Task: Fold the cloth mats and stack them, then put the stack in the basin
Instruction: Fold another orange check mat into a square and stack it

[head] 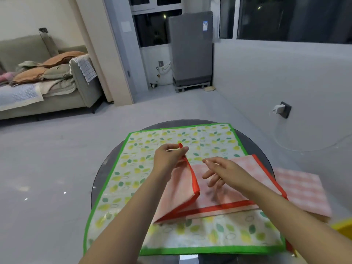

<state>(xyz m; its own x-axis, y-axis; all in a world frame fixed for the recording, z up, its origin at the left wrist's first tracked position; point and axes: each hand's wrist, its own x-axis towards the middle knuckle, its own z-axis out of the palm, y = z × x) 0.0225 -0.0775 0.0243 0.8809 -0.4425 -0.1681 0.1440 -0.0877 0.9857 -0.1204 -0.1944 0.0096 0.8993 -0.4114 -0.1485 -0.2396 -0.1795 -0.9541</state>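
A pink checked mat with a red border (238, 189) lies half folded on top of a larger white mat with green border and lemon print (129, 168), which is spread over a round dark table (266, 157). My left hand (167, 159) pinches a red-edged corner of the pink mat and holds that flap lifted. Just above the pink mat hovers my right hand (219, 172), fingers spread and relaxed, holding nothing. A folded pink checked mat (302, 189) rests at the table's right edge. No basin is clearly visible.
A yellow object (342, 228) peeks in at the lower right edge. Grey floor surrounds the table. A sofa (38, 92) piled with cushions and blankets stands at the left, a grey appliance (190, 48) at the back, and a wall socket with a charger (282, 109) at the right.
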